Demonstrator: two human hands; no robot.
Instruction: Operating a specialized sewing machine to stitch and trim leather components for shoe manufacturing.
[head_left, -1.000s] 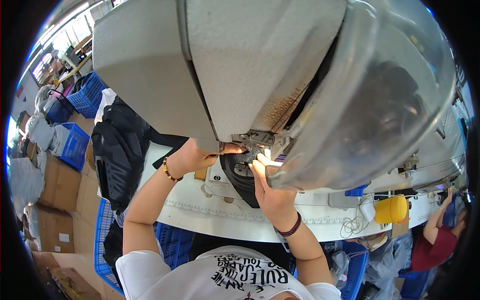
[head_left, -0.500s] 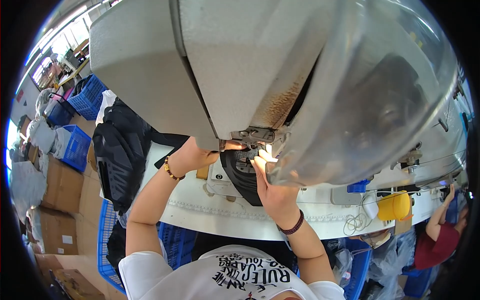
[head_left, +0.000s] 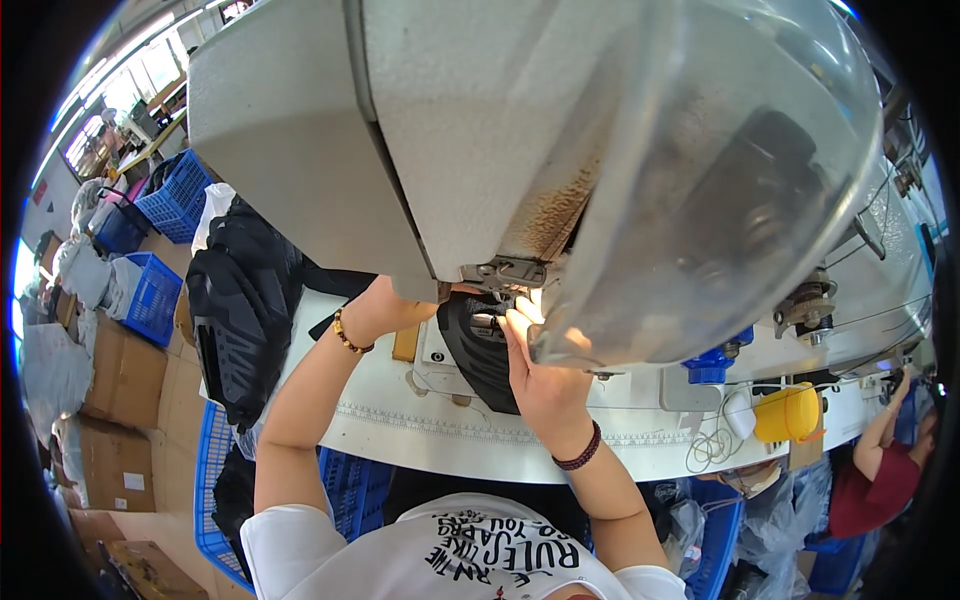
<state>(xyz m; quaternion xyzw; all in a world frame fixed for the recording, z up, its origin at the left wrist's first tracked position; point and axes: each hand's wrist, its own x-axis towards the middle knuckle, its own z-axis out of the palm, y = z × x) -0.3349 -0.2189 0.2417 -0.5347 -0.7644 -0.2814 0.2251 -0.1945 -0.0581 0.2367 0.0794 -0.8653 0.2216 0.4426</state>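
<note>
A piece of black fabric (head_left: 482, 365) lies on the bed of a sewing machine (head_left: 300, 150), beneath the needle area, where a lamp shines. My left hand (head_left: 388, 308) is at the fabric's left side; the machine head covers its fingers, so their grip is hidden. On the other side my right hand (head_left: 545, 385) has its fingers drawn together at the fabric's right edge, close to the presser foot (head_left: 487, 322). A clear plastic cover (head_left: 740, 200) overlaps those fingertips in part. A dark bundle of garments (head_left: 240, 310) rests on the left of the white table (head_left: 440, 440).
Blue baskets (head_left: 215, 490) stand below the table and along the left aisle, beside cardboard boxes (head_left: 115, 460). A yellow container (head_left: 785, 413) and loose thread (head_left: 710, 445) are at the table's right. Beyond it, a person in a red top (head_left: 875, 490) is at work.
The black fabric and my right hand have shifted slightly left and up, and less fabric hangs toward me. My left hand stays nearly in place. The view has turned a little.
</note>
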